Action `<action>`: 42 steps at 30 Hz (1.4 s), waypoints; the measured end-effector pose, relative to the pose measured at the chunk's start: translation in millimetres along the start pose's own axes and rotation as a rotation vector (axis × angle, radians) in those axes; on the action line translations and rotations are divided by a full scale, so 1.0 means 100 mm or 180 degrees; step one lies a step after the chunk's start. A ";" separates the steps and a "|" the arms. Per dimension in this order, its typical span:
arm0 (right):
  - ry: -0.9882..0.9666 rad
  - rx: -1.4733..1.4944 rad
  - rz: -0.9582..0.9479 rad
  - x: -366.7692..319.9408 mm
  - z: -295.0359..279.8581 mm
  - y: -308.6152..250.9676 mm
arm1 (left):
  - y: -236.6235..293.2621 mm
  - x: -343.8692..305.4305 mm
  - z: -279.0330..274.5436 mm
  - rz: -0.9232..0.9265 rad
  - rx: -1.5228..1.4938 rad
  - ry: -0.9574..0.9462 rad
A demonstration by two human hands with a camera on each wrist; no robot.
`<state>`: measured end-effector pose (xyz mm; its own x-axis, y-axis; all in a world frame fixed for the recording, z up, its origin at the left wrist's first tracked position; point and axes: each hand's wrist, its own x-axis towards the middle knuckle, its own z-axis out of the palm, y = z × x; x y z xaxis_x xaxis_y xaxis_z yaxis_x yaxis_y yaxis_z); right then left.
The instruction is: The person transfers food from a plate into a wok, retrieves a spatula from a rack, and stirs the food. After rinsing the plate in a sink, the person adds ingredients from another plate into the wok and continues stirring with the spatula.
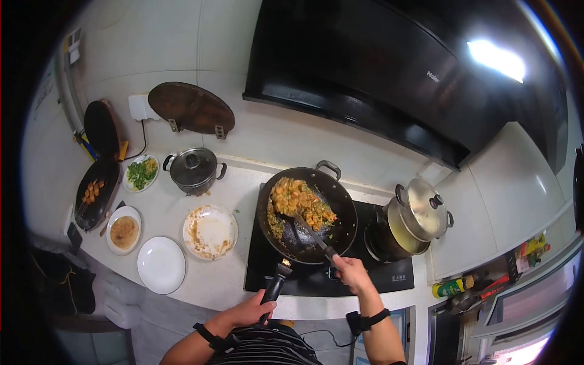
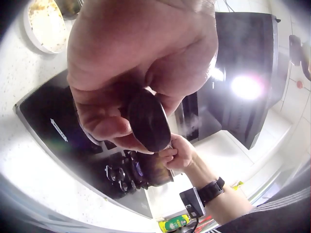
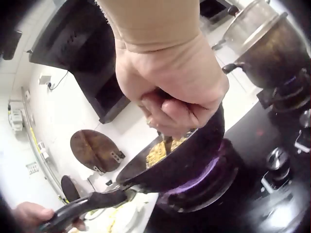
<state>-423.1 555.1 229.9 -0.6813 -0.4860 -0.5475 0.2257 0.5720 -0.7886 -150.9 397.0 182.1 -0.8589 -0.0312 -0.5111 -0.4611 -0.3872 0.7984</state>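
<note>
On the left side of the stove sits a black wok (image 1: 344,204), with orange and green chopped food (image 1: 313,207) spread over its inside. My left hand (image 1: 248,310) grips the wok's long black handle (image 1: 277,283); the handle's butt end shows under the palm in the left wrist view. In my right hand (image 1: 353,274) is the handle of a spatula (image 1: 314,236), its blade end down among the food at the wok's left. Curled fingers (image 3: 170,114) hide most of the spatula's handle in the right wrist view. A purple flame (image 3: 199,179) burns below the wok.
Right of the wok, a steel pot with a glass lid (image 1: 426,210) stands on the second burner. Left on the counter are a food-smeared plate (image 1: 227,234), a white plate (image 1: 161,264), a lidded pot (image 1: 193,173) and an open electric griddle (image 1: 91,210). A range hood (image 1: 359,73) hangs above.
</note>
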 end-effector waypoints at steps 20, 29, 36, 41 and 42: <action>0.1632 -0.2735 -0.2657 -0.66 -0.37 -0.09 | -0.01 0.01 -0.02 -0.0060 -0.0073 -0.0059; 0.1641 -0.2841 -0.1905 -0.82 -1.15 -0.67 | -0.06 0.03 0.00 0.0002 -0.0178 0.0020; 0.1595 -0.4071 -0.1437 -0.70 -1.10 -0.84 | -0.03 0.02 -0.01 0.0070 -0.0113 -0.0038; 0.0822 -0.2994 -0.0569 -0.60 -1.21 -0.80 | -0.12 0.06 -0.04 0.0144 -0.0034 -0.0070; 0.0700 -0.2607 -0.0341 -0.56 -1.21 -0.76 | -0.12 0.05 -0.03 0.0137 -0.0050 -0.0054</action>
<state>-486.2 618.4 354.3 -0.8090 -0.4738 -0.3479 -0.3645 0.8687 -0.3355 -149.5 398.3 168.9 -0.8816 -0.0325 -0.4709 -0.4202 -0.4002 0.8144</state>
